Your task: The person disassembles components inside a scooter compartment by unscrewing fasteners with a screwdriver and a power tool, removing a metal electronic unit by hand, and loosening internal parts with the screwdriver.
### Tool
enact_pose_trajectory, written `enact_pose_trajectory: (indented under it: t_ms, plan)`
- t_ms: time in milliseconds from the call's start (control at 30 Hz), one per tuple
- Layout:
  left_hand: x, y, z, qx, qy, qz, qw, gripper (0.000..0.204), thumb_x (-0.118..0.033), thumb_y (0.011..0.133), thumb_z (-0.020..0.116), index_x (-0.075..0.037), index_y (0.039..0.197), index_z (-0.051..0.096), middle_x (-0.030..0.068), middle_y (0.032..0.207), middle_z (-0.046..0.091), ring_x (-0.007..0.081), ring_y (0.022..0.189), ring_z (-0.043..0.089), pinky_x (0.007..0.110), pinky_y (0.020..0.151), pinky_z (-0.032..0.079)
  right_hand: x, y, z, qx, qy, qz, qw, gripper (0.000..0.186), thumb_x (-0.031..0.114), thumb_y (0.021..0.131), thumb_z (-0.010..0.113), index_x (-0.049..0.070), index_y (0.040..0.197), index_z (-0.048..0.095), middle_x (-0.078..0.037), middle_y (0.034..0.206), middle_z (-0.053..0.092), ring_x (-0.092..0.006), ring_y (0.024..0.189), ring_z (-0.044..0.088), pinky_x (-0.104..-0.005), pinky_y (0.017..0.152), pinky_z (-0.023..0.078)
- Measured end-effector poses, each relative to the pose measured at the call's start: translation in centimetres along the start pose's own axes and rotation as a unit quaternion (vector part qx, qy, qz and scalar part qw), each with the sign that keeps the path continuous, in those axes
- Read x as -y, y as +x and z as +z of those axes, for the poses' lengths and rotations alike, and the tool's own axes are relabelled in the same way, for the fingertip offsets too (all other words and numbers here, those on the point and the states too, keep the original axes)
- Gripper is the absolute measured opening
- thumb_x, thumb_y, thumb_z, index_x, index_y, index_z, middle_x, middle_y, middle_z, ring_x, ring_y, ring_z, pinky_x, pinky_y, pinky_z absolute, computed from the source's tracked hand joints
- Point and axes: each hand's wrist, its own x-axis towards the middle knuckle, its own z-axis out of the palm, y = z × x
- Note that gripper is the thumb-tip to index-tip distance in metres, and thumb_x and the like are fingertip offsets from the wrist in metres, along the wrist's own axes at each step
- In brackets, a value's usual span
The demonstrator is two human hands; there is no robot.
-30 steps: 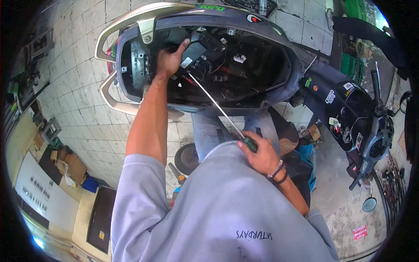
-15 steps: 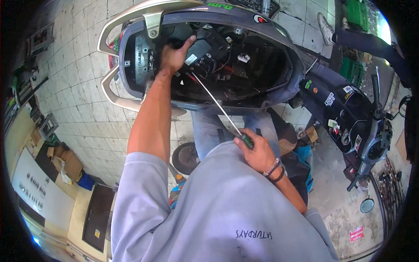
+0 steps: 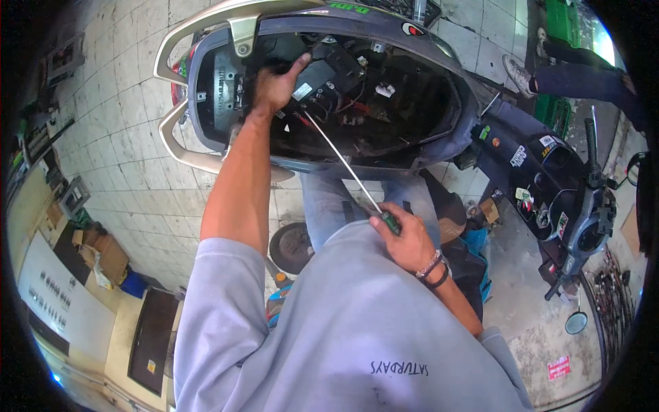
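My left hand reaches into the opened underseat bay of a grey scooter, thumb raised beside a black battery-like block; its curled fingers are hidden in shadow, so what they grip is unclear. My right hand is closed on the green handle of a long screwdriver, held low by my shirt. The screwdriver's shaft runs up-left into the bay, its tip among terminals and wires just below the block, to the right of my left hand. A silver grab rail curves around the rear end.
Another person's leg and shoe are at upper right, near green crates. The scooter's handlebar is at right. A tiled floor lies left, with cardboard boxes and a white board. A black tyre sits below the scooter.
The other person's shoes and leg have come further into view at upper right. My hands and screwdriver hold nearly the same pose; the whole view has shifted slightly.
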Motion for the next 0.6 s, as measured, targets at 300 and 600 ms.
enact_pose_trajectory:
  t_ms: [300, 600]
  plan:
    - [1.2, 0.7, 0.3, 0.008, 0.001, -0.004, 1.000, 0.071, -0.065, 0.087, 0.070, -0.003, 0.122, 0.074, 0.0191, 0.125, 0.072, 0.0352, 0.124, 0.065, 0.042, 0.106, 0.047, -0.3, 0.3, 0.2, -0.002, 0.001, 0.017, 1.000, 0.042, 0.037, 0.098, 0.066, 0.003, 0.123, 0.067, -0.023, 0.106, 0.074, -0.0435, 0.098, 0.070, -0.0468, 0.091, 0.052]
    - [1.6, 0.8, 0.4, 0.009, -0.004, 0.019, 1.000, 0.064, -0.060, 0.091, 0.069, -0.004, 0.121, 0.074, 0.0177, 0.122, 0.074, 0.0335, 0.119, 0.067, 0.042, 0.104, 0.048, -0.1, 0.1, 0.1, -0.009, 0.009, -0.006, 1.000, 0.040, 0.034, 0.098, 0.067, 0.001, 0.120, 0.067, -0.025, 0.106, 0.073, -0.0439, 0.099, 0.070, -0.0469, 0.090, 0.054]
